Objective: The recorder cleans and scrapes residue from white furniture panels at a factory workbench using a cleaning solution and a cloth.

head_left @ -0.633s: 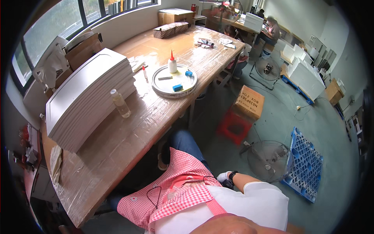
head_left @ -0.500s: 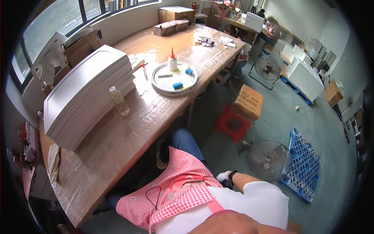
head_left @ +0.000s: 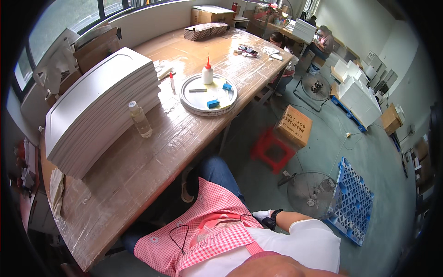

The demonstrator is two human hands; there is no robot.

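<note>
I stand beside a long wooden table [head_left: 152,152] wrapped in clear film. My right hand [head_left: 262,215] wears a white glove and a black wristband and rests at my hip against my pink checked apron [head_left: 207,226]; its fingers are mostly hidden. My left hand is out of sight. On the table lie a tall stack of white curved sheets [head_left: 97,106], a clear bottle of yellowish liquid [head_left: 140,119] and a round metal tray [head_left: 183,98]. The tray holds a white glue bottle with a red tip [head_left: 207,74] and two blue blocks [head_left: 213,104].
A red stool [head_left: 269,148], a cardboard box [head_left: 294,125], a floor fan [head_left: 311,193] and a blue plastic pallet [head_left: 353,207] stand on the green floor to my right. Two other people [head_left: 323,41] sit at far tables. Cardboard boxes [head_left: 210,15] line the wall.
Only the view has shifted slightly. My right hand stays at my hip and nothing on the table has moved.
</note>
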